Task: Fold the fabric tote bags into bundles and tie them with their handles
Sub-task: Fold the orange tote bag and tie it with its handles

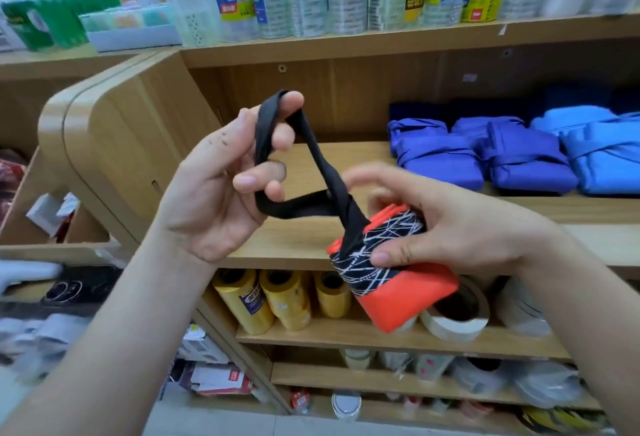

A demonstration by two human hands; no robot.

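Two hands share the work: the left hand (pixel 214 193), centre-left, hooks its fingers through the black handle loop (pixel 311 145) and stretches it upward, while the right hand (pixel 450 228) clamps thumb and fingers round the folded orange bundle (pixel 405 297), lower right of centre. The handle rises twisted from the bundle to the left fingers; tying well, I judge, needs tension and a firm squeeze.
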